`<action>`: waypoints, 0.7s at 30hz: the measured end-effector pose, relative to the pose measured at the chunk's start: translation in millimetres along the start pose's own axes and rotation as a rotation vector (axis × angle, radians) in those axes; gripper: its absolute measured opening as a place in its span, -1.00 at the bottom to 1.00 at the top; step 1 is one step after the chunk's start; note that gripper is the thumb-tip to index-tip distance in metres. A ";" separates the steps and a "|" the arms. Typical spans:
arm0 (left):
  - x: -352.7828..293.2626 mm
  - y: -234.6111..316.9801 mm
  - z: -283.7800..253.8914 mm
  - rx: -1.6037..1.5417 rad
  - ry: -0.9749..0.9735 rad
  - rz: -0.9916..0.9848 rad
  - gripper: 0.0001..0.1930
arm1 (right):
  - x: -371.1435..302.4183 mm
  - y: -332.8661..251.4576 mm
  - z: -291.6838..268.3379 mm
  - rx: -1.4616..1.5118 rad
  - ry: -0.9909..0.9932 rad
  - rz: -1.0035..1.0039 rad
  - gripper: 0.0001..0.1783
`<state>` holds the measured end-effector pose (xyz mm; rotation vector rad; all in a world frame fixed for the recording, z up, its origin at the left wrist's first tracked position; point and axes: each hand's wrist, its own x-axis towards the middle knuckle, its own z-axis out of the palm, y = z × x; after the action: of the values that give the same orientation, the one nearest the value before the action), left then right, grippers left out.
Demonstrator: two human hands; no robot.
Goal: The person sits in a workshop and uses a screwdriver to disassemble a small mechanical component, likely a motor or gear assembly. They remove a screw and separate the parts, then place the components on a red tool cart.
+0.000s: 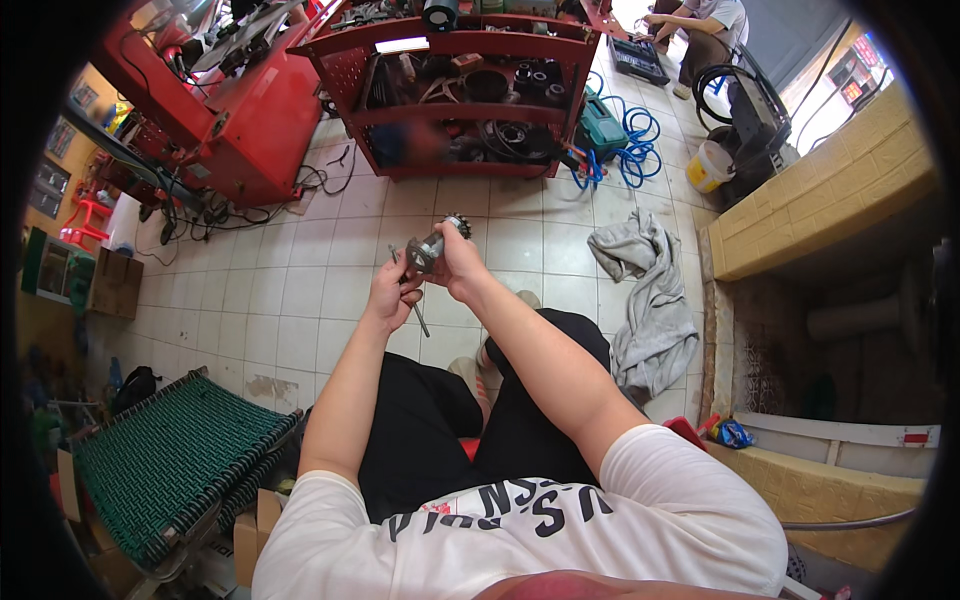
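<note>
Out in front of my knees, both hands are together around a grey metal machine part (428, 254) with a dark, toothed-looking round end. My right hand (461, 264) wraps it from the right side. On its left, my left hand (392, 293) is closed around a thin dark metal rod (423, 322), whose lower end sticks out below the fingers. The rod's upper end shows close to the part's left side; whether they touch I cannot tell. Fingers hide much of both things, and their exact kind is too small to make out.
Ahead stands a red tool cart (470, 110) loaded with parts. Blue hose (640, 150) lies coiled beside a green case (598, 128). A grey cloth (650, 320) is on the tiled floor to the right, a green woven seat (180, 455) at left. Another person (705, 35) crouches far right.
</note>
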<state>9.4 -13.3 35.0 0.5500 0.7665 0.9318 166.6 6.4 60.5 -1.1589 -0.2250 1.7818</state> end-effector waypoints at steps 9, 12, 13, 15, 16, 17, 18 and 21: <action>5.8 -3.0 2.4 0.139 0.137 -0.064 -0.52 | 2.4 -0.2 -1.9 -0.046 0.013 -0.007 -0.64; 3.4 -1.0 7.7 0.142 0.152 -0.095 -0.47 | 1.8 0.4 -1.3 -0.069 0.017 -0.010 -0.65; 2.7 -0.3 9.3 0.143 0.170 -0.098 -0.45 | 1.2 0.4 -0.7 -0.077 0.010 -0.009 -0.65; 1.3 1.3 12.2 0.141 0.197 -0.101 -0.44 | 0.7 1.1 -0.3 -0.090 -0.001 -0.006 -0.66; 0.7 2.4 13.5 0.138 0.206 -0.101 -0.44 | 1.8 1.4 -1.6 -0.100 -0.016 0.001 -0.67; 0.6 2.7 13.8 0.135 0.216 -0.101 -0.44 | 3.1 0.8 -3.3 -0.110 -0.030 0.008 -0.67; 0.9 3.5 12.4 0.078 0.172 -0.114 -0.46 | 4.7 0.1 -4.3 -0.121 -0.046 0.015 -0.67; 2.4 5.8 5.7 -0.064 0.070 -0.131 -0.54 | 9.2 0.1 -7.9 -0.124 -0.035 0.008 -0.67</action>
<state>11.7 -8.9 41.8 0.4084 0.8233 0.8546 171.9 11.1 50.6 -1.2178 -0.3558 1.8176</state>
